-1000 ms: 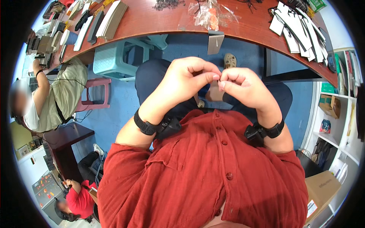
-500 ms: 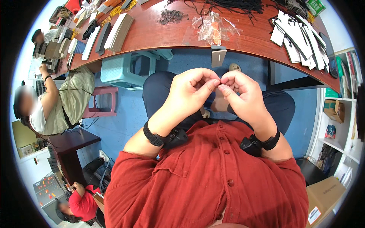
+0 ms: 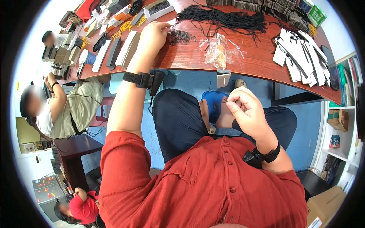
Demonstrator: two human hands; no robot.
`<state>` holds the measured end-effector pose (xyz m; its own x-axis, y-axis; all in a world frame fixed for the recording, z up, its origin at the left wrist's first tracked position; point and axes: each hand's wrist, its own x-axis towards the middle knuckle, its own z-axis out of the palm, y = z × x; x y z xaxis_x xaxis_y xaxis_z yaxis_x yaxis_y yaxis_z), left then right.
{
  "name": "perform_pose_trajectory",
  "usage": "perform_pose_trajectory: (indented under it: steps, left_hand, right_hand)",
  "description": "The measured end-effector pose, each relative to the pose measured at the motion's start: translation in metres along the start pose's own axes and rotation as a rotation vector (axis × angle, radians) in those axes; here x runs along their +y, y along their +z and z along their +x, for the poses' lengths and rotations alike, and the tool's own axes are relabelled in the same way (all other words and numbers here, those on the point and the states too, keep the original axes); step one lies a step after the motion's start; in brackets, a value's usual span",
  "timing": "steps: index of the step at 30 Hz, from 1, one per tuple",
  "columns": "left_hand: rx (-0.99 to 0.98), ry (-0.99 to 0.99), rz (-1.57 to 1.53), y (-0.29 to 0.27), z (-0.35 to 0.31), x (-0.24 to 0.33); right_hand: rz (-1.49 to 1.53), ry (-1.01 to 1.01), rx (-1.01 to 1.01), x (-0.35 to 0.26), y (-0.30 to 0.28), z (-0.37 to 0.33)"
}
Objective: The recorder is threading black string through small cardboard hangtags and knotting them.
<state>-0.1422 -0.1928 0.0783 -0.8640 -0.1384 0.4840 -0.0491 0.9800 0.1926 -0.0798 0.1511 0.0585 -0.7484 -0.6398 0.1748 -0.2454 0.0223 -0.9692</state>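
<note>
My left hand [image 3: 154, 36] is stretched over the table, its thumb and fingers pinched together beside a loose pile of small dark pieces [image 3: 180, 37]. Whatever is between those fingertips is too small to make out. Above my lap, my right hand [image 3: 247, 112] is closed in a pinch, and a short, thin dark strand [image 3: 225, 101] pokes out from its fingertips. A thick bundle of black cords [image 3: 228, 21] lies on the table beyond the pile. Clear plastic bags [image 3: 218, 53] rest nearer the front edge.
On the reddish wooden table [image 3: 175, 59] are white tags with black cords [image 3: 300, 57], a white box of dark bits [image 3: 157, 9], stacked card strips [image 3: 127, 47] and a blue cup [image 3: 89, 57]. A small grey card [image 3: 223, 79] hangs at the front edge. Another person [image 3: 57, 106] sits left.
My hands were together above my lap. The left has moved forward and left to the small dark pieces, while the right has stayed near my lap. The view has tilted slightly toward the table.
</note>
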Motion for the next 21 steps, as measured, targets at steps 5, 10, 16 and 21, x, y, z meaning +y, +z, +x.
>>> perform_pose_trajectory:
  steps: [5,10,16,21]
  left_hand:
    - [-0.048,-0.017,0.030,0.015,0.005,-0.004]
    - [0.051,-0.142,-0.001,0.001,0.006,0.000]
    - [-0.082,-0.219,-0.730,-0.047,-0.060,0.091]
    - [-0.265,-0.061,-0.892,-0.033,-0.134,0.164]
  right_hand:
    - [0.307,0.209,-0.043,0.004,-0.003,-0.002]
    - [0.499,0.266,-0.013,0.002,-0.005,-0.004]
    - [0.508,0.249,0.023,-0.004,-0.003,-0.006]
    - [0.586,0.238,0.058,-0.003,0.009,-0.008]
